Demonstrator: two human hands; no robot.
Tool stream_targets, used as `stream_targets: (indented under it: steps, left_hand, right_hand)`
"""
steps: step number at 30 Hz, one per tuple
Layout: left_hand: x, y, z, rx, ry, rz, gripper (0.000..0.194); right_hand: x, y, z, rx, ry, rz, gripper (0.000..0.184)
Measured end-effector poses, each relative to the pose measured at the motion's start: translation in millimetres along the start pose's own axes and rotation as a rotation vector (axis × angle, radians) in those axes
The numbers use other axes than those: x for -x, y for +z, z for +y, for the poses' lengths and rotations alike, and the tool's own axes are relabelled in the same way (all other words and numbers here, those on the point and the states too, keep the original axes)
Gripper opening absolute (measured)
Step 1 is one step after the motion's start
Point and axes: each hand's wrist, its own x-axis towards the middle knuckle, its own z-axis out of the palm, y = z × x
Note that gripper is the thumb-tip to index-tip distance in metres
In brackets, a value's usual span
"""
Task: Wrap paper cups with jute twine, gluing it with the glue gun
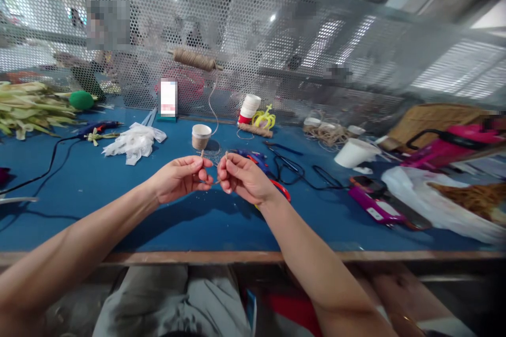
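My left hand [179,179] and my right hand [245,178] are held close together above the blue table, a small gap between their fingertips. A thin tan strand [202,153] pokes up from the pinch of the left thumb and fingers. The right fingers are closed on a similar tan strand; whether both ends belong to one piece, I cannot tell. Just behind the hands stands a white cup with brown cord round its lower part [201,142]. Under the right wrist, red-handled scissors [285,192] are partly hidden.
A twine roll [195,60] hangs on the mesh screen. Behind the hands are a white thread spool [251,106] and pliers [282,147]. White plastic [134,142], a glue gun [98,127] and husks [31,105] lie left; a white roll [353,152] and purple box [373,205] right.
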Motion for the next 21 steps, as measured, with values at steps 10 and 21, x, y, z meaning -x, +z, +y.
stream_targets:
  steps: [10,21]
  left_hand:
    - [-3.4,-2.6,3.4,-0.044,0.110,0.158,0.014]
    - [-10.8,-15.4,15.6,-0.111,0.240,0.321,0.015]
  right_hand:
    - [-6.1,-8.6,3.3,0.324,-0.110,0.235,0.027]
    - [-23.7,-23.9,0.6,1.477,-0.154,0.432,0.018]
